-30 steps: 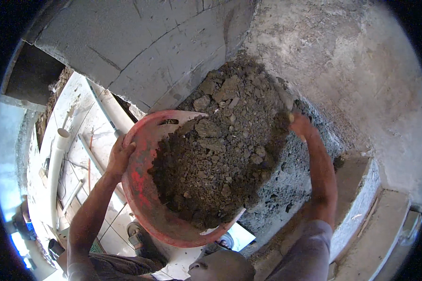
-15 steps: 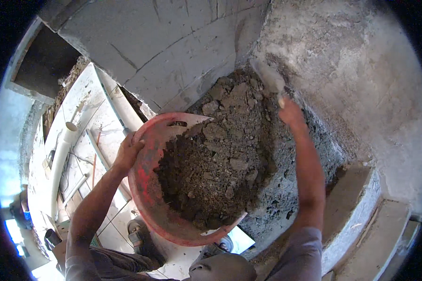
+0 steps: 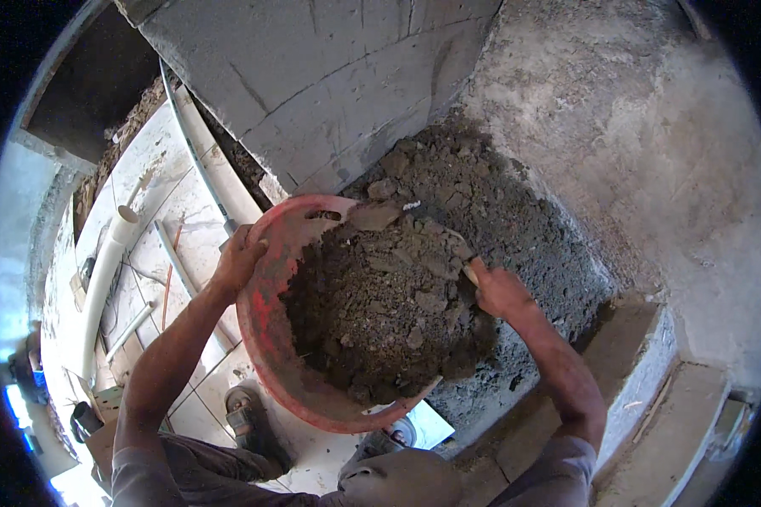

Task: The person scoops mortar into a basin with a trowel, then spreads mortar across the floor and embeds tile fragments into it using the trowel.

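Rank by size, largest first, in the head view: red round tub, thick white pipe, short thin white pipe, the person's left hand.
1. Red round tub
2. Thick white pipe
3. Left hand
4. Short thin white pipe
The hand looks nearer the camera than the pipes, which enlarges it.

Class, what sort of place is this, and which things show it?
Probably a building or renovation site: a rough grey wall, a red tub of earthy rubble, and a white pipe.

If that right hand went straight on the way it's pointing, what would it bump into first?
Probably the crumbly grey-brown soil heaped in the round red plastic tub: the right hand points there along its pale-handled tool, though the depth is unclear.
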Demonstrator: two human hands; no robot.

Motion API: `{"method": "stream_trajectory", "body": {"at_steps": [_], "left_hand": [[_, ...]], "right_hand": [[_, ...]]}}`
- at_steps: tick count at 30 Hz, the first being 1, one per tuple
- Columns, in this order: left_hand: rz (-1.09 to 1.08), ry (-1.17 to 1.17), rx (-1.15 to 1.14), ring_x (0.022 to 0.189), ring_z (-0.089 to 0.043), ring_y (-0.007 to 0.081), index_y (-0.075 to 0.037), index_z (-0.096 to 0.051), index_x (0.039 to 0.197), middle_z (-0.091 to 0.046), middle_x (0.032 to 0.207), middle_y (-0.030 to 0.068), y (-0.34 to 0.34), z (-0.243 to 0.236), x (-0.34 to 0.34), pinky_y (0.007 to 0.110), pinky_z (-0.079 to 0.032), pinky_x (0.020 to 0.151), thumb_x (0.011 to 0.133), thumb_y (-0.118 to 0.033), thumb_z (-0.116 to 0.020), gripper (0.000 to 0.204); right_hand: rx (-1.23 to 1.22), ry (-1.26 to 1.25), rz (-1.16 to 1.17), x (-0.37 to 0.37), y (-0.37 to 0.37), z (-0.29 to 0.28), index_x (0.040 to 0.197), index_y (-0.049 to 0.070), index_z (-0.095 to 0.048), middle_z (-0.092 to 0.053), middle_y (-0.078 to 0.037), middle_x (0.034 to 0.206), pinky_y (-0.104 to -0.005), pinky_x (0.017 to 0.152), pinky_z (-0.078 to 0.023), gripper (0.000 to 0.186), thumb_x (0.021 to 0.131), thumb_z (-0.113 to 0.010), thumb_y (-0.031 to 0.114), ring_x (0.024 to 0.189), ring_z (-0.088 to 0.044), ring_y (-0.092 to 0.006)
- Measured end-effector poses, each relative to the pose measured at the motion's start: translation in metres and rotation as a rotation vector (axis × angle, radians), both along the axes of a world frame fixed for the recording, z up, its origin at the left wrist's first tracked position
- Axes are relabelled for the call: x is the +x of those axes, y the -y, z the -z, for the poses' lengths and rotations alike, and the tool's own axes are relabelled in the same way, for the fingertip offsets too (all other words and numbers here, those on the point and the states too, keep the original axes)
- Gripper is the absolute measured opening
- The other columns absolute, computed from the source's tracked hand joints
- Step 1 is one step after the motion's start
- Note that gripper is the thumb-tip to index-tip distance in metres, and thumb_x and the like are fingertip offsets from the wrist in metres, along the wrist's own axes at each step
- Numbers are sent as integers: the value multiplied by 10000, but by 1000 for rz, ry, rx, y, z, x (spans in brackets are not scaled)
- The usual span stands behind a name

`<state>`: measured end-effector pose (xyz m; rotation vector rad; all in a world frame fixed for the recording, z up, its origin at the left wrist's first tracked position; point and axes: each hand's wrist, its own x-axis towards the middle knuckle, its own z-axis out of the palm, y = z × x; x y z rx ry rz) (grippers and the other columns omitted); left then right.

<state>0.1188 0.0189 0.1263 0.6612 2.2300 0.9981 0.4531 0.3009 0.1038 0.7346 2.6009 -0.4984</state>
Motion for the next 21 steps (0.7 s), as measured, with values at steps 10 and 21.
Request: {"method": "stream_trajectory", "body": {"at_steps": [10, 21], "left_hand": [[44, -156, -56, 924, -519, 267, 2, -476, 1052, -536, 964, 172, 2, 6, -3, 367, -397, 813, 781, -233, -522, 362], [1, -69, -29, 939, -521, 292, 10, -468, 1058, -539, 968, 194, 3, -6, 1, 376, -393, 812, 758, -227, -527, 386]], "right_hand": [[266, -190, 410, -24, -134, 22, 1219, 67, -334, -551, -268, 940, -474, 744, -442, 547, 722, -561, 97, 892, -539, -411], [-91, 1, 154, -21, -66, 51, 1282, 60, -321, -497, -266, 1083, -435, 749, -459, 616, 706, -536, 93, 950, -526, -381]]}}
